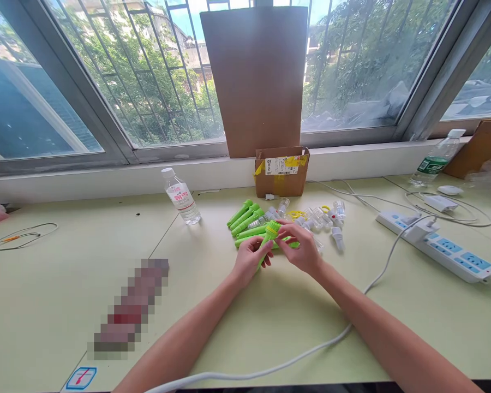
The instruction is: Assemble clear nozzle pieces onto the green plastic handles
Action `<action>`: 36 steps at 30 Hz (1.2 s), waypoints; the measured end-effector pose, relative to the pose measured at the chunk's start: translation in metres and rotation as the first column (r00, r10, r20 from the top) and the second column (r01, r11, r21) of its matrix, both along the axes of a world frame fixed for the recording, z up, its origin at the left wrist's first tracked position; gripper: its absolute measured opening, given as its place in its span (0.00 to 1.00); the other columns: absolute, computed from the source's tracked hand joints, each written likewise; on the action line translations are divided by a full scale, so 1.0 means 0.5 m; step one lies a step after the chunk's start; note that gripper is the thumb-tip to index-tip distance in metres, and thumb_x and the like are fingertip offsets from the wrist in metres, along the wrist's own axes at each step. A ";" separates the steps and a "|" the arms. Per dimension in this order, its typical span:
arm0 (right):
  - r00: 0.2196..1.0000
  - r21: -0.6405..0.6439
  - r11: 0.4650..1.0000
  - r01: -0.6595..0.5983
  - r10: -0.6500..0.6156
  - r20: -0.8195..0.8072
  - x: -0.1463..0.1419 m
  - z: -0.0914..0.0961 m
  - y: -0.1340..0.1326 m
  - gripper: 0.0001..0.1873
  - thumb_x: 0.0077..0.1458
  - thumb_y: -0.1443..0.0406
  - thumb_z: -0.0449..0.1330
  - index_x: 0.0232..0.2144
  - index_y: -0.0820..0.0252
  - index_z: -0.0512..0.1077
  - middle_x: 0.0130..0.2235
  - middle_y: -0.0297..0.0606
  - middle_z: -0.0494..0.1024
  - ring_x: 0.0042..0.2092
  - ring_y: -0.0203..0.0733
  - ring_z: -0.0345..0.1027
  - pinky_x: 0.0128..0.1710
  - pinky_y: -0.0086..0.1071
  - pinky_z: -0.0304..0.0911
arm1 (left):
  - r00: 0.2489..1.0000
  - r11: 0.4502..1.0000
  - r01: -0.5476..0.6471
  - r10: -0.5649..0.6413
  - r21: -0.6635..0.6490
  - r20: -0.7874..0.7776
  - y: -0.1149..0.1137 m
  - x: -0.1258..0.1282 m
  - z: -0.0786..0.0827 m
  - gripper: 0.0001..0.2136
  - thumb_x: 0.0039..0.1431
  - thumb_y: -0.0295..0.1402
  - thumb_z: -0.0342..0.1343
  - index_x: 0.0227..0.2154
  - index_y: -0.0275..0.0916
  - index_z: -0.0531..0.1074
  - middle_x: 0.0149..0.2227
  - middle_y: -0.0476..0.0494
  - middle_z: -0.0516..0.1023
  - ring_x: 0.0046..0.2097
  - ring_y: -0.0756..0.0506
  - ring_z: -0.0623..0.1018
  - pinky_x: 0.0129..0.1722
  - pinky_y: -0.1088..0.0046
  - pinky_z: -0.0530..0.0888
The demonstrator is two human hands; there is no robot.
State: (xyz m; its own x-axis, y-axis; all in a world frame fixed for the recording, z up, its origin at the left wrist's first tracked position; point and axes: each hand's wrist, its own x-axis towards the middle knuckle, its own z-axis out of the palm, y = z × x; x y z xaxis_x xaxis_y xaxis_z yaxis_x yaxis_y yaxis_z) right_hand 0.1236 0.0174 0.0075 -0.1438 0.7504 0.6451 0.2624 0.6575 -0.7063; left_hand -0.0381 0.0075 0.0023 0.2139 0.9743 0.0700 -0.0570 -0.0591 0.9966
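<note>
A green plastic handle (272,229) with a wider ridged head is held tilted between both hands, over the near side of a parts pile. My left hand (247,262) is closed around its shaft. At the head, the fingers of my right hand (305,251) are pinched against the rim, and a thin yellow line shows there. More green handles (247,218) lie just beyond my hands. To their right are several clear plastic cylinders (319,219), yellow rings (297,214) and a white-and-clear nozzle-like piece (337,238). My fingers partly hide the held handle.
A cardboard box (281,185) stands behind the parts. One water bottle (182,197) is at left, another bottle (436,161) at far right. A power strip (445,248) lies right; its white cable (303,356) passes by my right forearm and across the front. A blurred patch (131,311) covers something left.
</note>
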 end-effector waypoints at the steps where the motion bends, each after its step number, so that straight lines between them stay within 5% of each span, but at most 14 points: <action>1: 1.000 -0.008 1.000 -0.004 0.004 0.003 0.000 0.001 0.000 0.04 0.54 0.64 0.59 0.34 0.57 0.69 0.50 0.44 0.73 0.34 0.37 0.74 0.27 0.32 0.73 | 1.000 1.000 0.005 -0.005 0.014 -0.014 0.001 -0.001 0.000 0.17 0.51 0.46 0.59 0.28 0.35 0.70 0.23 0.48 0.73 0.21 0.52 0.72 0.18 0.78 0.66; 25: 0.994 -0.163 0.981 -0.106 0.107 -0.003 -0.007 -0.006 0.007 0.12 0.51 0.62 0.61 0.37 0.56 0.63 0.54 0.45 0.67 0.33 0.38 0.74 0.27 0.34 0.74 | 0.993 0.981 0.116 -0.110 -0.156 0.046 0.005 -0.014 0.006 0.23 0.57 0.52 0.49 0.23 0.35 0.68 0.14 0.48 0.70 0.12 0.54 0.63 0.11 0.78 0.56; 36: 0.997 -0.117 0.990 -0.073 0.075 0.009 -0.007 -0.019 0.012 0.07 0.54 0.63 0.58 0.35 0.56 0.63 0.53 0.45 0.69 0.32 0.36 0.73 0.27 0.33 0.72 | 0.990 0.977 0.143 -0.144 -0.160 0.007 0.005 -0.016 0.015 0.22 0.57 0.53 0.48 0.31 0.35 0.67 0.13 0.53 0.67 0.10 0.55 0.59 0.09 0.80 0.55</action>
State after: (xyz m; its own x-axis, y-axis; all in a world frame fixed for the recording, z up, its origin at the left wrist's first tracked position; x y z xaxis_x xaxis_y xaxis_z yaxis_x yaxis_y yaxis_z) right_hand 0.1202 0.0234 -0.0019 -0.2094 0.8076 0.5512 0.2260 0.5885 -0.7763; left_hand -0.0462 0.0098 0.0096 0.3520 0.9321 -0.0855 -0.0486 0.1094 0.9928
